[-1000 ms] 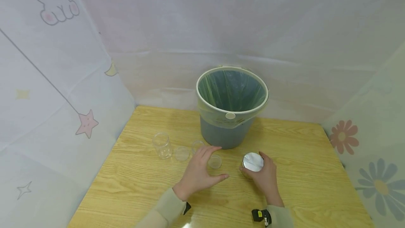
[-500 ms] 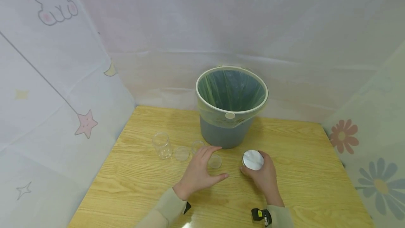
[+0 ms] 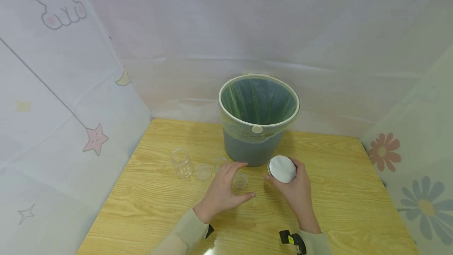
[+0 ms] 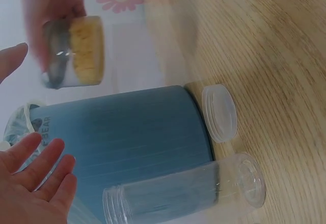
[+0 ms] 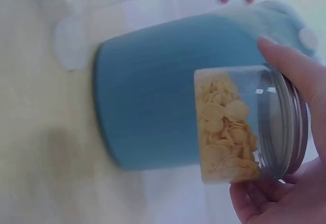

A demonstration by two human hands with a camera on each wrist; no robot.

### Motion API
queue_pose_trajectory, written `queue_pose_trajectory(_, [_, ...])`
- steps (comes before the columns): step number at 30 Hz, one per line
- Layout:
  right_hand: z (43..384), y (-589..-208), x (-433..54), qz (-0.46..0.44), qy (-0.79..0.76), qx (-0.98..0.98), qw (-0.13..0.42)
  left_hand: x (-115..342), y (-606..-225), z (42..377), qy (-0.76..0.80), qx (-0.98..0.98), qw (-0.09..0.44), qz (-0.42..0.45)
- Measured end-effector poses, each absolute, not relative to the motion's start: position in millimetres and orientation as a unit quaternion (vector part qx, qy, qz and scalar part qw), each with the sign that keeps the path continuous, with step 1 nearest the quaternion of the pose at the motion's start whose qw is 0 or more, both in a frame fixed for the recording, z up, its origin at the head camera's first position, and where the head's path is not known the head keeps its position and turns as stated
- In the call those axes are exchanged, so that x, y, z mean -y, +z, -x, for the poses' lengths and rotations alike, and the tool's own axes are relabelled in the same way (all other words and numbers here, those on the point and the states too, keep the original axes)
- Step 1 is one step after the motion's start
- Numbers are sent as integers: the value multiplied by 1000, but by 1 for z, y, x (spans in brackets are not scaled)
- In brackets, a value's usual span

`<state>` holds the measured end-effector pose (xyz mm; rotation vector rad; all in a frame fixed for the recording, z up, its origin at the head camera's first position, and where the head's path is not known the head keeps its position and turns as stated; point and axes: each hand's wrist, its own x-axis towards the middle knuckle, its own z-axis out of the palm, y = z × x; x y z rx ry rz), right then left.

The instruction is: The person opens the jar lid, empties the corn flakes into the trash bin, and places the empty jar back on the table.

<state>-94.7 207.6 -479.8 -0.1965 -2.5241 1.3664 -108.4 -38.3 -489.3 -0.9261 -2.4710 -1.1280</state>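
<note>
My right hand [image 3: 295, 196] holds a clear jar with a silver lid [image 3: 282, 169] by its upper part, off the table. Pale yellow flakes fill the lower portion of that jar [image 5: 226, 127], as the right wrist view shows. My left hand [image 3: 223, 192] is empty, fingers and thumb spread apart, above the table beside a clear round lid [image 3: 240, 180]. Partly behind its fingers stands a clear container [image 3: 221, 163], seen as a tall empty jar [image 4: 173, 193] in the left wrist view.
A blue-grey bin [image 3: 247, 150] lined with a translucent bag stands at the back of the wooden table [image 3: 336, 192]. To the left are another tall clear jar [image 3: 181, 164] and a clear round lid [image 3: 204, 172]. Patterned white cloth hangs behind and at the sides.
My right hand has raised the jar of flakes off the table, and it has shifted slightly toward the bin. The left hand has stayed in place.
</note>
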Motion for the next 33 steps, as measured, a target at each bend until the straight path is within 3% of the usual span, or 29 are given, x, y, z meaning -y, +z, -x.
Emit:
queue_pose_trajectory(7, [87, -446, -195, 37, 483, 858, 169, 37, -487, 110, -391, 851, 137, 322])
queue_pose_trajectory(17, [76, -412, -166, -13, 534, 827, 173, 33, -481, 111, -407, 844, 148, 317])
queue_pose_trajectory(26, [72, -409, -138, -61, 570, 806, 145, 29, -476, 113, -467, 799, 177, 336])
queue_pose_trajectory(33, [71, -407, -128, -63, 577, 799, 156, 30, -475, 112, -489, 786, 203, 320])
